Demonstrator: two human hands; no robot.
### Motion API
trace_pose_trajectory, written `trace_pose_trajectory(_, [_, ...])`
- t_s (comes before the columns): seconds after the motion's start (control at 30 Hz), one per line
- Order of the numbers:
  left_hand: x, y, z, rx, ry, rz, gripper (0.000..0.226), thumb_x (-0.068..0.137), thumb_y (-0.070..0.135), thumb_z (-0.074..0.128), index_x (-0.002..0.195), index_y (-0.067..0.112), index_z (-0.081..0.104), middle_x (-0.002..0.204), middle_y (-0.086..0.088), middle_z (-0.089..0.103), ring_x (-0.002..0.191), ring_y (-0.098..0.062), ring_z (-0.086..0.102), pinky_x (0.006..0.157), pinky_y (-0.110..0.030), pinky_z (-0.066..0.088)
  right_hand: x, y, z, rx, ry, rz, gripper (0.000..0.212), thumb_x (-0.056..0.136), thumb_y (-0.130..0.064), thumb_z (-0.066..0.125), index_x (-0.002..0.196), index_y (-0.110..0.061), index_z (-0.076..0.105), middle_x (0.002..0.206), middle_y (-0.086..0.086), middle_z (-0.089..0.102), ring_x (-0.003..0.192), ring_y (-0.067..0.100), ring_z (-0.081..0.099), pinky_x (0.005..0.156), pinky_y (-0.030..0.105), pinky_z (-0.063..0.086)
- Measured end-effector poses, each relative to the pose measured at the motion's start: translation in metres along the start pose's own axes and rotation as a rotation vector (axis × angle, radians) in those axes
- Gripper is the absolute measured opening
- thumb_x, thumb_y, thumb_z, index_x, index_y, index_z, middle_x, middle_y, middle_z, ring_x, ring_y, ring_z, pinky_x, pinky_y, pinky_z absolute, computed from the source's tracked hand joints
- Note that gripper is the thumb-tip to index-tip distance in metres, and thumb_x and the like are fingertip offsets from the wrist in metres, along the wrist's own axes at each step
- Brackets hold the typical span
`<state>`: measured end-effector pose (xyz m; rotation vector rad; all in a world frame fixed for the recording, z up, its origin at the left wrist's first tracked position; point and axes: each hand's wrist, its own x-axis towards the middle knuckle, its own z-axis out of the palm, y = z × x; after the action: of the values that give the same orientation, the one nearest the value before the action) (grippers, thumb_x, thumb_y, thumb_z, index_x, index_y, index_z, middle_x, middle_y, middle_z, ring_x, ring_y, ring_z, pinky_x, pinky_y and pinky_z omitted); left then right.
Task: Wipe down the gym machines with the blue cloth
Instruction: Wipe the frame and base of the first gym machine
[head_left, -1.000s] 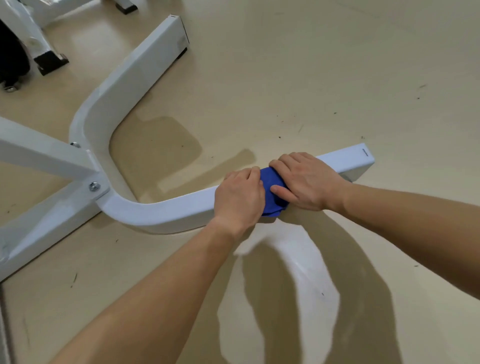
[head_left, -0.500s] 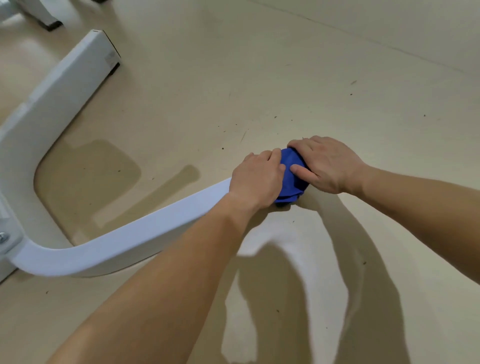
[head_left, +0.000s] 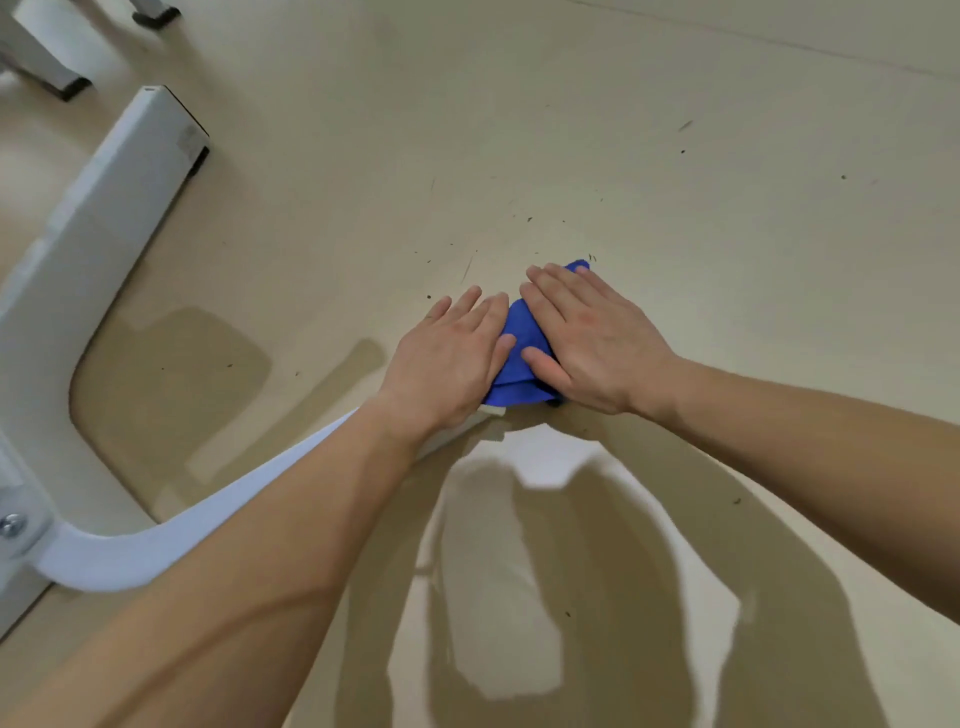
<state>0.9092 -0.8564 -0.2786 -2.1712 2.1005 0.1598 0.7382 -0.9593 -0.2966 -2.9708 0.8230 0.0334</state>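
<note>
The blue cloth (head_left: 519, 358) lies bunched over the free end of the white U-shaped base bar (head_left: 218, 514) of a gym machine on the floor. My left hand (head_left: 447, 358) lies flat with straight fingers on the cloth's left side and on the bar's end. My right hand (head_left: 592, 338) lies flat on the cloth's right side, thumb on the blue fabric. A corner of the cloth sticks out beyond my right fingertips. The very tip of the bar is hidden under the hands and cloth.
The bar's other leg (head_left: 119, 208) runs up the left side, ending in a black foot. A bolt (head_left: 11, 525) joins the bar to a frame at the left edge. Another machine's foot (head_left: 62, 78) stands at the top left. Beige floor (head_left: 675, 156) spreads to the right.
Both hands slid the cloth right along the bar to its end. Their fingers, curled round the bar and cloth before, now lie straight and flat.
</note>
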Motion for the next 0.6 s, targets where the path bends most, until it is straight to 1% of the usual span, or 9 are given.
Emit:
trace_pose_trajectory(0.03, [-0.003, 0.002, 0.002, -0.014, 0.015, -0.015, 0.056, 0.106, 0.036, 0.018, 0.155, 0.007, 0.02, 0.159, -0.006, 0.029, 0.149, -0.023, 0.02, 0.12, -0.038, 0.016, 0.004, 0.002, -0.002, -0.012, -0.003, -0.017, 0.082, 0.093, -0.056, 0.012, 0.152, -0.003, 0.032, 0.159, 0.016, 0.031, 0.149, 0.03, 0.024, 0.124, 0.041, 0.011])
trace_pose_trajectory(0.1, [-0.019, 0.01, 0.008, -0.025, 0.044, -0.028, 0.057, 0.106, 0.034, 0.024, 0.155, 0.006, 0.021, 0.16, -0.01, 0.027, 0.149, -0.025, 0.022, 0.119, -0.04, 0.018, -0.002, 0.0, 0.001, -0.031, 0.017, -0.064, 0.077, 0.096, -0.053, 0.018, 0.151, -0.001, 0.034, 0.157, 0.018, 0.034, 0.147, 0.032, 0.027, 0.124, 0.042, 0.012])
trace_pose_trajectory(0.17, [-0.043, 0.014, 0.018, 0.007, 0.073, -0.026, 0.056, 0.104, 0.031, 0.029, 0.153, 0.003, 0.025, 0.16, -0.014, 0.025, 0.148, -0.029, 0.024, 0.117, -0.043, 0.024, -0.019, -0.01, 0.01, -0.059, 0.054, -0.099, 0.072, 0.1, -0.048, 0.026, 0.152, 0.001, 0.03, 0.159, 0.021, 0.029, 0.149, 0.034, 0.024, 0.124, 0.044, 0.012])
trace_pose_trajectory(0.23, [-0.064, 0.009, 0.025, 0.021, 0.125, -0.04, 0.054, 0.104, 0.027, 0.027, 0.15, 0.001, 0.034, 0.158, -0.017, 0.029, 0.145, -0.031, 0.03, 0.115, -0.046, 0.03, -0.031, -0.027, 0.019, -0.069, 0.082, -0.151, 0.07, 0.102, -0.045, 0.031, 0.154, 0.001, 0.027, 0.161, 0.022, 0.023, 0.151, 0.035, 0.019, 0.124, 0.047, 0.012])
trace_pose_trajectory(0.3, [-0.084, -0.001, 0.031, 0.046, 0.173, -0.066, 0.05, 0.103, 0.022, 0.032, 0.147, 0.0, 0.04, 0.155, -0.017, 0.034, 0.143, -0.031, 0.036, 0.112, -0.047, 0.035, -0.031, -0.044, 0.018, -0.067, 0.081, -0.203, 0.071, 0.101, -0.045, 0.033, 0.154, 0.002, 0.026, 0.161, 0.023, 0.021, 0.151, 0.036, 0.017, 0.124, 0.047, 0.012])
trace_pose_trajectory(0.37, [-0.103, -0.013, 0.035, 0.07, 0.183, -0.085, 0.05, 0.101, 0.022, 0.037, 0.146, -0.001, 0.041, 0.154, -0.018, 0.036, 0.141, -0.03, 0.038, 0.112, -0.045, 0.036, -0.022, -0.062, 0.012, -0.077, 0.048, -0.251, 0.073, 0.101, -0.048, 0.03, 0.153, 0.002, 0.027, 0.16, 0.023, 0.023, 0.15, 0.036, 0.019, 0.124, 0.046, 0.013])
trace_pose_trajectory(0.43, [-0.124, -0.025, 0.036, 0.085, 0.166, -0.13, 0.051, 0.102, 0.025, 0.033, 0.144, -0.002, 0.043, 0.152, -0.018, 0.04, 0.139, -0.031, 0.042, 0.111, -0.045, 0.037, -0.008, -0.082, 0.004, -0.085, -0.003, -0.317, 0.076, 0.1, -0.052, 0.024, 0.154, 0.001, 0.024, 0.16, 0.022, 0.025, 0.15, 0.036, 0.021, 0.124, 0.047, 0.014])
trace_pose_trajectory(0.5, [-0.148, -0.037, 0.035, 0.098, 0.114, -0.194, 0.054, 0.103, 0.029, 0.028, 0.145, -0.002, 0.041, 0.151, -0.019, 0.041, 0.138, -0.031, 0.043, 0.112, -0.044, 0.036, 0.01, -0.107, 0.0, -0.099, -0.045, -0.39, 0.078, 0.099, -0.055, 0.021, 0.154, -0.001, 0.022, 0.157, 0.021, 0.03, 0.146, 0.036, 0.026, 0.122, 0.046, 0.017])
trace_pose_trajectory(0.6, [-0.186, -0.058, 0.037, 0.096, 0.013, -0.277, 0.057, 0.105, 0.033, 0.022, 0.152, 0.001, 0.028, 0.157, -0.016, 0.031, 0.145, -0.029, 0.031, 0.118, -0.043, 0.027, 0.034, -0.15, -0.005, -0.157, -0.055, -0.506, 0.077, 0.098, -0.059, 0.023, 0.151, -0.003, 0.024, 0.146, 0.017, 0.042, 0.132, 0.034, 0.042, 0.115, 0.044, 0.027])
